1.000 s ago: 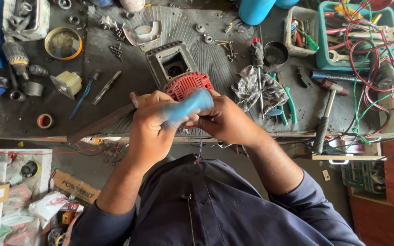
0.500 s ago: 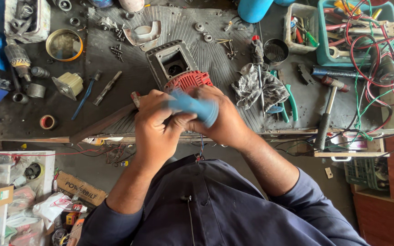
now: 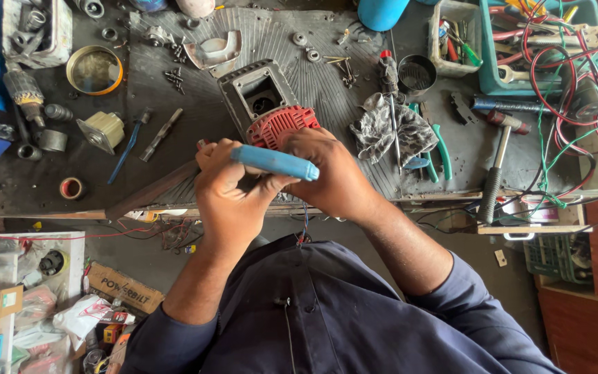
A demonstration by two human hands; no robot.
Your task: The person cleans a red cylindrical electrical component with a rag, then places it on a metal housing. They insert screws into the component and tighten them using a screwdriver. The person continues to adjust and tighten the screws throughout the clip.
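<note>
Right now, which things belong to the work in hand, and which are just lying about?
In hand:
left hand gripping the blue handle
right hand on the red motor housing

Lying about:
hammer
green pliers
grey rag
tape roll
round tin

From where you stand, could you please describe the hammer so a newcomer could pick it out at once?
Start at the green crate of red wires on the bench, at the picture's upper right. Just below it, right of the grey rag and green pliers, lies the hammer. It alone has a long black ribbed grip and a red-banded head.
</note>
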